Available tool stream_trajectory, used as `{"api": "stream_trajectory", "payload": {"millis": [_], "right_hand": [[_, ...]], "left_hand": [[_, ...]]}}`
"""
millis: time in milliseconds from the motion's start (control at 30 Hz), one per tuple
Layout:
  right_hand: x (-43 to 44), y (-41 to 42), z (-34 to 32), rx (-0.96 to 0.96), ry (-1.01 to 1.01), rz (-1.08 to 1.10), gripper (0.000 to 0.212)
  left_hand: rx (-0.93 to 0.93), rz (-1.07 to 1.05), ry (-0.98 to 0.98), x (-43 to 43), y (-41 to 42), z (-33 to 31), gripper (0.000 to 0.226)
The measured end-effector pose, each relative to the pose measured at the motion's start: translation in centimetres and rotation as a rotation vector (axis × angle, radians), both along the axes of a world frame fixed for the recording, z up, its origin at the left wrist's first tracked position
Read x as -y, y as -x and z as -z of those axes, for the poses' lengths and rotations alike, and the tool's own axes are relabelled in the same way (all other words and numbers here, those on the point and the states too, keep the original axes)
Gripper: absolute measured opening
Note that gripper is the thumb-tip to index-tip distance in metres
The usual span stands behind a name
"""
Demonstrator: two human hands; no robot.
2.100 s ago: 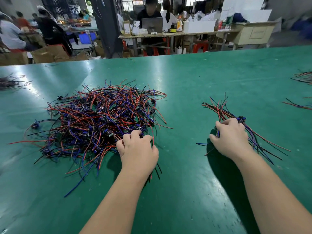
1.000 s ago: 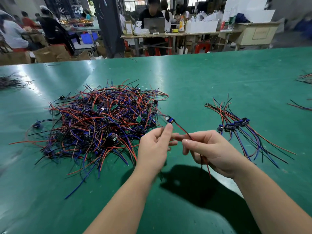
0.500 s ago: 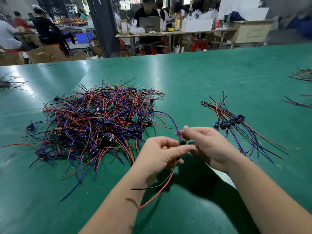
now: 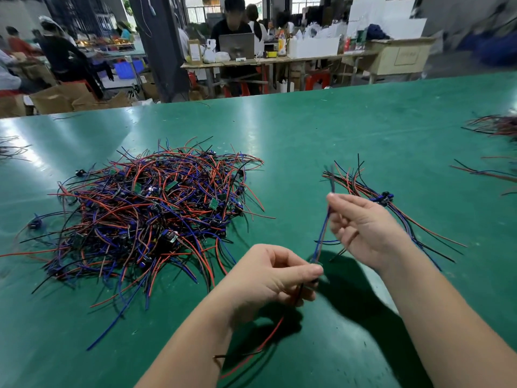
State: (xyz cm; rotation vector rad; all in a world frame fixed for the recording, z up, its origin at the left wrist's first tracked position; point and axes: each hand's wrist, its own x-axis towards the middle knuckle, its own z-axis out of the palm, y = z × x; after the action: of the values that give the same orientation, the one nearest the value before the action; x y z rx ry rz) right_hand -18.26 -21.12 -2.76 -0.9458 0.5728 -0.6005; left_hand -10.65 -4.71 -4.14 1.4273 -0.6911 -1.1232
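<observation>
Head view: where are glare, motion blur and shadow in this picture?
In the head view, glare streaks the far part of the green table; the right hand and the wire piece held between both hands are motion-blurred; the left hand is sharper; a dark shadow lies under the hands; the wire pile is in focus.

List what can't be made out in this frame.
All in the head view:
The small part on the wire harness is covered by the left hand fingers and blurred.
Its wire ends above the right hand are blurred.
The sorted bundle is partly behind the right hand.
The wires at the right edge are cut off and blurred.
</observation>
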Motion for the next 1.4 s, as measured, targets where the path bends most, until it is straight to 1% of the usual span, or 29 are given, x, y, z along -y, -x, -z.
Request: {"api": "stream_trajectory", "payload": {"millis": [67, 167, 233, 333, 367, 433, 467, 600, 667, 700, 733, 800, 867, 933, 967, 1000, 1033, 1067, 1133, 1167, 1200, 1300, 1367, 1400], "right_hand": [[0.4, 0.2, -0.1, 0.024, -0.050, 0.054, 0.018], [0.1, 0.1, -0.2, 0.030, -0.120, 0.081, 0.011], [0.4, 0.0, -0.3, 0.056, -0.163, 0.124, 0.013], [0.8, 0.2, -0.5, 0.125, -0.181, 0.160, 0.011], [0.8, 0.2, -0.5, 0.157, -0.186, 0.160, 0.011], [0.7, 0.2, -0.3, 0.223, -0.183, 0.154, 0.013], [0.6, 0.1, -0.2, 0.251, -0.175, 0.153, 0.014], [0.5, 0.1, -0.1, 0.350, -0.186, 0.166, 0.015], [0.8, 0.3, -0.3, 0.404, -0.255, 0.132, 0.009], [1.0, 0.4, -0.4, 0.399, -0.282, 0.106, 0.006], [1.1, 0.5, -0.4, 0.347, -0.284, 0.081, 0.006], [1.0, 0.4, -0.1, 0.145, -0.217, 0.021, 0.005], [0.4, 0.1, 0.4, -0.062, -0.115, -0.112, 0.017], [-0.5, 0.0, 0.7, -0.164, -0.008, -0.284, 0.021], [-0.8, 0.1, 0.8, -0.164, 0.033, -0.356, 0.023], [-1.2, 0.0, 0.8, -0.135, 0.052, -0.408, 0.026], [-1.5, 0.0, 0.8, -0.084, 0.052, -0.443, 0.029], [-1.8, -0.1, 0.7, -0.024, 0.039, -0.459, 0.029], [-2.2, -0.5, 0.8, 0.073, -0.009, -0.430, 0.024], [-2.4, -0.6, 0.8, 0.088, -0.032, -0.387, 0.019], [-2.4, -0.7, 0.7, 0.085, -0.045, -0.338, 0.016], [-1.8, -0.5, 0.4, 0.044, -0.032, -0.241, 0.017], [-1.4, -0.2, 0.1, 0.024, -0.021, -0.215, 0.016], [-1.2, -0.1, 0.1, 0.024, -0.019, -0.221, 0.016]], "left_hand": [[-0.007, 0.026, 0.004, 0.1, 0.4, 0.1, 0.015], [0.001, 0.035, 0.010, 0.1, 0.2, 0.2, 0.017], [0.009, 0.055, -0.001, -0.1, 0.0, 0.2, 0.018], [-0.027, 0.031, -0.005, -0.1, 0.3, 0.1, 0.007], [-0.022, 0.018, -0.012, 0.0, 0.5, 0.1, 0.013], [0.024, 0.025, -0.028, 0.3, 0.7, 0.4, 0.032], [0.058, 0.030, -0.025, 0.4, 0.8, 0.5, 0.034], [0.099, 0.027, 0.086, 0.2, 0.6, 0.3, 0.013], [0.075, -0.017, 0.141, 0.2, 0.3, 0.2, 0.007], [0.030, -0.055, 0.174, 0.3, 0.2, 0.0, 0.010], [-0.050, -0.110, 0.218, 0.3, 0.1, -0.1, 0.016], [-0.296, -0.247, 0.362, 0.5, -0.2, -0.4, 0.022], [-0.508, -0.363, 0.518, 0.5, -0.5, -0.8, 0.018], [-0.590, -0.462, 0.619, 0.6, -0.9, -1.1, 0.020], [-0.584, -0.502, 0.640, 0.7, -1.1, -1.1, 0.024], [-0.540, -0.537, 0.642, 0.7, -1.2, -1.0, 0.028], [-0.450, -0.565, 0.618, 0.7, -1.2, -0.9, 0.031], [-0.301, -0.588, 0.573, 0.8, -1.2, -0.6, 0.034], [0.065, -0.573, 0.452, 0.9, -0.8, 0.1, 0.039], [0.188, -0.531, 0.415, 1.0, -0.5, 0.4, 0.036], [0.241, -0.469, 0.403, 1.1, -0.3, 0.7, 0.035], [0.209, -0.258, 0.373, 1.0, 0.0, 1.0, 0.030], [0.167, -0.251, 0.310, 1.1, 0.0, 1.0, 0.021], [0.093, -0.273, 0.289, 1.1, 0.0, 0.9, 0.016]]}}
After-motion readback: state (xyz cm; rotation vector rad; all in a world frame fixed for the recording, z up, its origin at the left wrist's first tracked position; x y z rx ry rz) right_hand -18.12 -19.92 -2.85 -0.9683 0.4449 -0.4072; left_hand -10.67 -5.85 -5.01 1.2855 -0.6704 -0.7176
